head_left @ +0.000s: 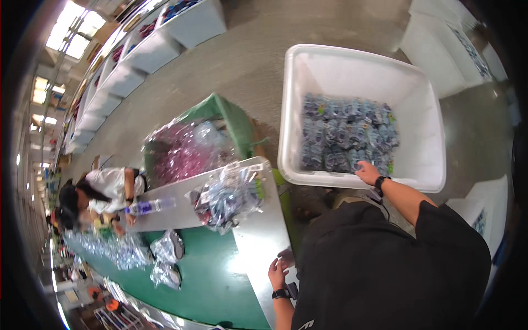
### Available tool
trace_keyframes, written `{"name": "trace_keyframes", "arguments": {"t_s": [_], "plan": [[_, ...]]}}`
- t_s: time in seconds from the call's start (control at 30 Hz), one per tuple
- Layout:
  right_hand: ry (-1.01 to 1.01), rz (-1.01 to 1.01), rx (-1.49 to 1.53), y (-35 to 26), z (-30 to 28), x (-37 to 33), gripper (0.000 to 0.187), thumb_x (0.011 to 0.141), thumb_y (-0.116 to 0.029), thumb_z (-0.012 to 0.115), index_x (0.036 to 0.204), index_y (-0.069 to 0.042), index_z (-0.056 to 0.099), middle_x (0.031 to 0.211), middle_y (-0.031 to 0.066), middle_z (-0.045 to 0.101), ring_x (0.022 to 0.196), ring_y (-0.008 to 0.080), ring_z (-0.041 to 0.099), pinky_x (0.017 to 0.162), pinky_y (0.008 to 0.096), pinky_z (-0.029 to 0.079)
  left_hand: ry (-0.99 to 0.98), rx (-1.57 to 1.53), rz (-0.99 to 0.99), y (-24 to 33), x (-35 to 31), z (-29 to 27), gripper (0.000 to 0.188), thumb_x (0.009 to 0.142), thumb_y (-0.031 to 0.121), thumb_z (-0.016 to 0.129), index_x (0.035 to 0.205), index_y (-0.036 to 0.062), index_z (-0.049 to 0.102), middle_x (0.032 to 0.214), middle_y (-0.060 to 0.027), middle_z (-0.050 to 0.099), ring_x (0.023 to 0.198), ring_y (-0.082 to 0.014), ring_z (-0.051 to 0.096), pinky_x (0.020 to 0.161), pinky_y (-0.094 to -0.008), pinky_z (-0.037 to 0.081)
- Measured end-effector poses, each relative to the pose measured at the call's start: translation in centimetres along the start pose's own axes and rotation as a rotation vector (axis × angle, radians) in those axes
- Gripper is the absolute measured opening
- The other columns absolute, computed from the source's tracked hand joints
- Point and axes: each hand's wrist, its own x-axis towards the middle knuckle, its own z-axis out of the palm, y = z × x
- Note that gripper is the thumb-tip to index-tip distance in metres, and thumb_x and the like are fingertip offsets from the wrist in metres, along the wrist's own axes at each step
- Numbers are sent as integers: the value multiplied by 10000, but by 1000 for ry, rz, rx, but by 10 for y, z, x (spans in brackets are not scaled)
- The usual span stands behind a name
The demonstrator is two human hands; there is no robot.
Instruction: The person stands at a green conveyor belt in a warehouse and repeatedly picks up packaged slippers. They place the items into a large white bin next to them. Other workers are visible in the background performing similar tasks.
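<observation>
My right hand (367,172) reaches over the near rim of a large white bin (363,71). Its fingers are curled beside rows of blue-grey shoes in clear bags (349,132), packed across the bin's bottom. A small dark patch shows at the fingertips, too small to name. My left hand (278,274) hovers by the edge of the metal tabletop (253,245), fingers apart and holding nothing. Further along that surface lies a heap of clear plastic bags (228,198) with dark and pale contents.
Bagged shoes (166,258) sit on a green conveyor belt (206,275). Beyond the table stands a green-lined container (242,129) of pinkish plastic. A person (110,190) works at the far left, near a bottle with a purple label (144,207). More white bins (195,25) line the floor.
</observation>
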Motion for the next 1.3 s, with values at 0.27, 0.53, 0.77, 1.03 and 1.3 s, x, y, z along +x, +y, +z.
{"name": "trace_keyframes", "arguments": {"t_s": [0.27, 0.53, 0.77, 1.03, 1.3], "plan": [[76, -248, -28, 98, 40, 7, 405, 801, -55, 600, 1194, -2, 518, 711, 93, 608, 503, 176, 583, 441, 327, 460, 25, 145, 203, 43, 56, -66, 488, 889, 304, 665, 1273, 22, 561, 954, -116, 696, 770, -135, 651, 598, -249, 513], [-344, 188, 96, 4, 40, -69, 506, 847, -118, 641, 1284, 15, 425, 811, 136, 598, 562, 215, 641, 438, 336, 513, 317, 181, 409, 53, 100, -194, 427, 869, 272, 678, 1163, -33, 618, 910, -156, 707, 815, -196, 669, 744, -323, 524], [-301, 89, 12, -93, 28, -102, 456, 853, -121, 634, 1259, 14, 475, 855, 126, 621, 624, 190, 661, 502, 303, 532, 728, 335, 702, 132, 168, -275, 452, 814, 258, 705, 1147, -33, 615, 1073, -206, 634, 1038, -340, 587, 933, -423, 455], [-365, -60, -175, -146, 61, -151, 407, 861, -146, 636, 1225, 1, 527, 804, 102, 656, 677, 157, 665, 556, 286, 524, 933, 637, 695, 203, 221, -358, 659, 817, 372, 671, 1307, -31, 493, 1349, -234, 487, 1292, -377, 409, 1094, -460, 316], [-460, 36, -224, -128, 63, -161, 421, 875, -165, 646, 1237, 13, 526, 853, 117, 667, 726, 167, 664, 626, 294, 534, 901, 657, 763, 149, 170, -255, 840, 821, 371, 684, 1416, -83, 304, 1463, -274, 327, 1375, -420, 284, 1140, -464, 251]]}}
